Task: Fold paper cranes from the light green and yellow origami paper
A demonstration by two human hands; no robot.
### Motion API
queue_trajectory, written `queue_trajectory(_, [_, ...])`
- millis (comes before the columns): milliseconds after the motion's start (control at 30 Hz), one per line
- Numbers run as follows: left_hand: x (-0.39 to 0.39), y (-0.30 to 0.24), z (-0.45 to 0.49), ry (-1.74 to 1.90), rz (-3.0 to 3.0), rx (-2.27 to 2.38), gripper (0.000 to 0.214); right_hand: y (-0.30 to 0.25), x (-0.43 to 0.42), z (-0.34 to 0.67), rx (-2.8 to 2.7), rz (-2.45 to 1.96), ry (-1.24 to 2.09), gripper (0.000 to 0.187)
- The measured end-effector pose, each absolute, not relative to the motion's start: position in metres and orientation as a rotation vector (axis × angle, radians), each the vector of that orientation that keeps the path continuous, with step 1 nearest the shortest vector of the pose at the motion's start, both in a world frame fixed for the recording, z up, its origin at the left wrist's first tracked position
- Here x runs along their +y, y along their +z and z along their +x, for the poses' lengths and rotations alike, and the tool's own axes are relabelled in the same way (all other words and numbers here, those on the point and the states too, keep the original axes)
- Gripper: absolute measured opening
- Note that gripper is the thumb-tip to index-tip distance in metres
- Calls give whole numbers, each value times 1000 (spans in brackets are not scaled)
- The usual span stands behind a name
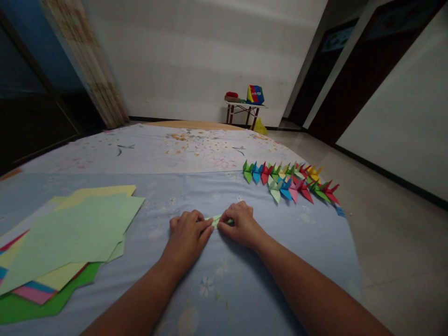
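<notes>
A small folded piece of pale green paper [216,221] lies on the blue cloth between my two hands, mostly covered by fingers. My left hand [189,229] presses on its left end, thumb and fingertips closed on the paper. At the other end my right hand [240,221] pinches the paper between thumb and fingers. Beyond it to the right stand rows of folded paper cranes [296,186] in green, blue, red, pink and yellow. A loose pile of coloured paper sheets [80,228], pale green on top, spreads over the table at the left.
A blue flowered cloth [196,191] covers the near part of the table, a white flowered one [147,149] the far part. The table's rounded edge curves down on the right. By the far wall stands a small table [241,105] with a colourful bag [255,94].
</notes>
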State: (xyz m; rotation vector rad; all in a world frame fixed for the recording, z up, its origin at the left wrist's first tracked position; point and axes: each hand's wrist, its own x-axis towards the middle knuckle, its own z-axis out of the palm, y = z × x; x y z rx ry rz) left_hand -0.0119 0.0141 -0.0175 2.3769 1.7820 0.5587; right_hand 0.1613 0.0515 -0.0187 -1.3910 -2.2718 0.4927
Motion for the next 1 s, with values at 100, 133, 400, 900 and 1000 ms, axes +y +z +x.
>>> queue_trajectory(100, [13,-16,-12,535,2396,1779,22,-19,51,160,-2269,-1421,481,9])
queue_trajectory(133, [14,-16,-12,530,2392,1783,22,-19,50,160,-2271,-1428,477,9])
queue_trajectory(400, [15,-19,-10,509,2358,1840,20,-21,51,158,-2255,-1445,468,10])
queue_trajectory(900, [14,-16,-8,537,2357,1857,23,-20,51,156,-2278,-1490,453,11])
queue_trajectory(1000, [7,-8,-10,533,2432,1870,23,-20,52,156,-2273,-1495,467,11])
